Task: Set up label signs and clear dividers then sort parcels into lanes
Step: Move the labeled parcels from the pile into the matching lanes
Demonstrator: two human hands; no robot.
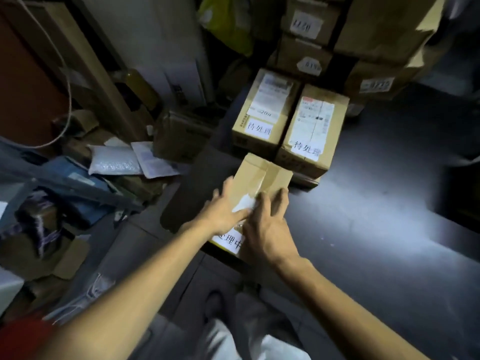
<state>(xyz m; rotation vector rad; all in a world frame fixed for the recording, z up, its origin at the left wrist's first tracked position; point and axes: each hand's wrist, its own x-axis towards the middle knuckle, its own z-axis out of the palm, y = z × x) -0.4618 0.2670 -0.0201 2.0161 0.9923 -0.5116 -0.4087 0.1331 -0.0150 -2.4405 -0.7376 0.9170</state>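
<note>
A taped cardboard parcel point(262, 175) lies on the dark floor in front of me, with a white handwritten label sign point(230, 242) at its near edge. My left hand point(223, 207) lies flat on its top, fingers spread. My right hand point(267, 227) rests beside it with fingers bent over the top, and a small white paper point(244, 203) shows between the two hands. Behind it stand two more cardboard parcels, the left one point(265, 110) and the right one point(313, 128), each carrying a shipping label and a white handwritten sign.
Stacked cartons point(306, 42) with numbered stickers rise at the back. Loose mailers and papers point(117, 161), a blue bag point(72, 183) and flattened cardboard point(52, 255) clutter the left. Dark floor point(376, 203) stretches to the right. My shoes point(220, 305) show below.
</note>
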